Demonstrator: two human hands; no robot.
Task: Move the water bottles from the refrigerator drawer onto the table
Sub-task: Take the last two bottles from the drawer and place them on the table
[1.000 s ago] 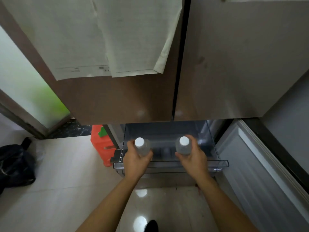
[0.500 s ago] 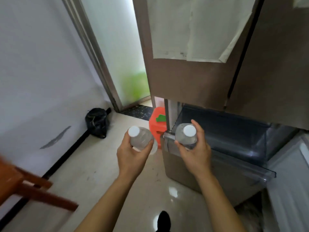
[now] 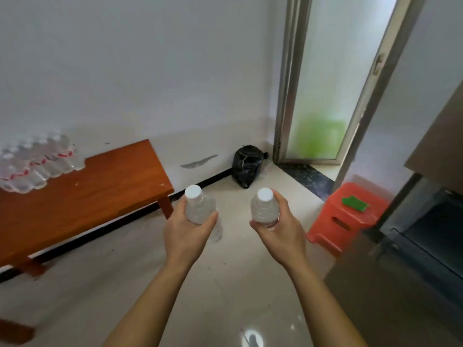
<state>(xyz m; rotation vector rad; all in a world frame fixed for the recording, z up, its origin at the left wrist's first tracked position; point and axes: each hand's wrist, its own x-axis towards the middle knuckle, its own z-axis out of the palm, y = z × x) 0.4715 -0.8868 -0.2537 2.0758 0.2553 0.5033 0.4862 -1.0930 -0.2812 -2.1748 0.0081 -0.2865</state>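
Compared with half a second ago, the view has swung left: the refrigerator drawer (image 3: 431, 236) now sits at the right edge, and the wooden table (image 3: 82, 196) occupies the left side instead of only a corner of it. Both hands remain in front of the body over the pale floor (image 3: 238, 284).

Left hand (image 3: 186, 234): fingers and thumb are wrapped around the body of the left water bottle (image 3: 199, 209), which is held roughly upright with its white cap toward the camera. Right hand (image 3: 280, 231): fingers are closed around the right water bottle (image 3: 264, 209), also cap-up. The two bottles are apart from each other, side by side, and both are clear of the table and of the drawer.

On the far left end of the table stands a cluster of clear bottles (image 3: 35, 161) with red labels. A black bag (image 3: 246, 165) lies in the corner by the frosted door (image 3: 323, 101). An orange stool (image 3: 348, 214) stands just beside the refrigerator.
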